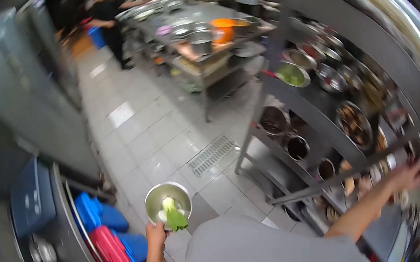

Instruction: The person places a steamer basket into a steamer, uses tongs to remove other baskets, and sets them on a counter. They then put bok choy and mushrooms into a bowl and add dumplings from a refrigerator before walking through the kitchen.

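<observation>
At the lower middle, my left hand point(155, 233) is closed on the rim of a round metal bowl point(151, 197). Inside it lies a bok choy point(173, 212), its green leaves hanging over the near rim, with pale pieces beside it. My right hand point(410, 175) reaches far to the right, over the steel shelf rack. Motion blurs its fingers, so whether they grip anything does not show. Near that arm on the rack are a bowl of brown chunks point(353, 121) and a dark-filled pot point(326, 168).
Bowls and pots crowd the steel rack point(320, 119), including one with green contents point(292, 74). A steel worktable point(205, 12) with pots stands ahead; a person in black point(110, 25) is beside it. Blue bins point(98, 212) and a red-lidded bin point(110, 250) line the left. A drain grate point(212, 155) crosses the tiled floor.
</observation>
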A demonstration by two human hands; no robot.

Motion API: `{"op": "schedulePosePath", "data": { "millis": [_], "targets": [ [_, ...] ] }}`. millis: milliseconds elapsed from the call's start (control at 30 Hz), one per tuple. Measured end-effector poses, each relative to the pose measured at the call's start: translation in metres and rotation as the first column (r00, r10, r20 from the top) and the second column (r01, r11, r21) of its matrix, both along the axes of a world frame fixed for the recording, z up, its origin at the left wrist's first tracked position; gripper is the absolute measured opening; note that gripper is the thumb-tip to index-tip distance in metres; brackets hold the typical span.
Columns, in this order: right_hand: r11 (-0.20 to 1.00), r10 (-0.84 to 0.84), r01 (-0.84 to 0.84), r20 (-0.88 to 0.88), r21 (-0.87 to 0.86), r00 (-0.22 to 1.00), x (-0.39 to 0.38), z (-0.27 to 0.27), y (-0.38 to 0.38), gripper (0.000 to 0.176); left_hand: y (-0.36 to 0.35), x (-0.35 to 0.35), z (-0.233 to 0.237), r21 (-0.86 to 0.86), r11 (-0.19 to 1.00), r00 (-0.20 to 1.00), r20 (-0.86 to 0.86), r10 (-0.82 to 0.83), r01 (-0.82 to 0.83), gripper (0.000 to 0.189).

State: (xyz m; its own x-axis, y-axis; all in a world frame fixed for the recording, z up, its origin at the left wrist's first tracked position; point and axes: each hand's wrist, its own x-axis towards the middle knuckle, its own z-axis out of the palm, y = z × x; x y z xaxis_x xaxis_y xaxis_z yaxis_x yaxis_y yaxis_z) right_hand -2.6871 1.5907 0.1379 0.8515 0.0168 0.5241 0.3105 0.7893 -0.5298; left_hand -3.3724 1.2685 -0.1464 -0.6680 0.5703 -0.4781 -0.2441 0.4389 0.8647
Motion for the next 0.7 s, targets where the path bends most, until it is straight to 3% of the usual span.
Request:
{"op": "schedulePosePath", "data": {
  "millis": [33, 67, 100, 133, 167, 200, 233, 300, 333, 400, 433, 500, 533, 600, 700],
  "targets": [
    [0.791, -0.455, 0.534, 0.296, -0.299, 0.840, -0.120, 0.020, -0.030, 0.025, -0.001, -0.003, 0.005, 0.002, 1.000, 1.000, -0.004, 0.027, -0.027, 0.023],
    [0.998, -0.061, 0.061, -0.018, 0.011, 0.998, -0.141, -0.001, -0.019, 0.022, 0.000, -0.003, 0.008, 0.000, 0.999, 0.999, -0.012, 0.043, -0.043, 0.025],
    [0.982, 0.039, -0.064, -0.142, -0.175, 0.989, -0.209, -0.002, -0.030, 0.021, -0.001, -0.006, 0.008, 0.011, 0.999, 0.999, -0.023, 0.044, -0.043, 0.026],
    [0.924, 0.317, -0.320, -0.050, -0.210, 0.947, -0.252, -0.028, -0.033, 0.020, 0.000, -0.009, 0.007, 0.017, 0.999, 0.999, -0.037, 0.030, -0.030, 0.027],
    [0.800, 0.563, -0.538, 0.025, -0.265, 0.826, -0.291, -0.063, -0.040, 0.019, 0.003, -0.010, 0.010, 0.033, 0.999, 0.999, -0.052, 0.009, -0.007, 0.028],
    [0.618, 0.690, -0.655, -0.099, -0.434, 0.717, -0.349, -0.076, -0.057, 0.014, 0.007, -0.014, 0.009, 0.050, 0.998, 0.998, -0.063, -0.022, 0.025, 0.030],
    [0.369, 0.812, -0.744, -0.196, -0.557, 0.550, -0.381, -0.104, -0.063, 0.018, 0.011, -0.022, 0.005, 0.012, 0.998, 0.993, -0.102, -0.054, 0.056, 0.031],
    [0.138, 0.950, -0.744, -0.125, -0.654, 0.286, -0.462, -0.139, -0.090, 0.021, 0.021, -0.032, 0.006, -0.019, 0.993, 0.982, -0.145, -0.119, 0.117, 0.034],
    [-0.076, 0.990, -0.692, -0.138, -0.718, 0.035, -0.485, -0.165, -0.097, 0.030, 0.027, -0.036, 0.013, -0.011, 0.989, 0.977, -0.153, -0.146, 0.146, 0.034],
    [-0.364, 0.913, -0.460, -0.214, -0.810, -0.347, -0.537, -0.203, -0.106, 0.048, 0.038, -0.051, 0.017, -0.005, 0.982, 0.969, -0.166, -0.186, 0.187, 0.036],
    [-0.390, 0.903, -0.433, -0.247, -0.813, -0.350, -0.550, -0.207, -0.110, 0.048, 0.043, -0.058, 0.024, -0.018, 0.982, 0.972, -0.136, -0.189, 0.188, 0.036],
    [-0.118, 0.947, -0.303, -0.016, -0.946, -0.320, -0.579, -0.210, -0.116, 0.058, 0.048, -0.082, 0.030, -0.041, 0.983, 0.979, -0.094, -0.180, 0.177, 0.036],
    [-0.134, 0.944, -0.290, -0.033, -0.948, -0.329, -0.588, -0.214, -0.115, 0.058, 0.051, -0.095, 0.031, -0.040, 0.984, 0.980, -0.098, -0.175, 0.172, 0.035],
    [0.093, 0.952, -0.196, 0.145, -0.976, -0.269, -0.596, -0.217, -0.101, 0.059, 0.055, -0.116, 0.025, -0.044, 0.985, 0.980, -0.096, -0.173, 0.170, 0.035],
    [0.192, 0.910, -0.084, 0.209, -0.978, -0.357, -0.611, -0.230, -0.074, 0.062, 0.082, -0.154, 0.019, 0.048, 0.991, 0.992, 0.014, -0.122, 0.121, 0.027]
  ]
}}
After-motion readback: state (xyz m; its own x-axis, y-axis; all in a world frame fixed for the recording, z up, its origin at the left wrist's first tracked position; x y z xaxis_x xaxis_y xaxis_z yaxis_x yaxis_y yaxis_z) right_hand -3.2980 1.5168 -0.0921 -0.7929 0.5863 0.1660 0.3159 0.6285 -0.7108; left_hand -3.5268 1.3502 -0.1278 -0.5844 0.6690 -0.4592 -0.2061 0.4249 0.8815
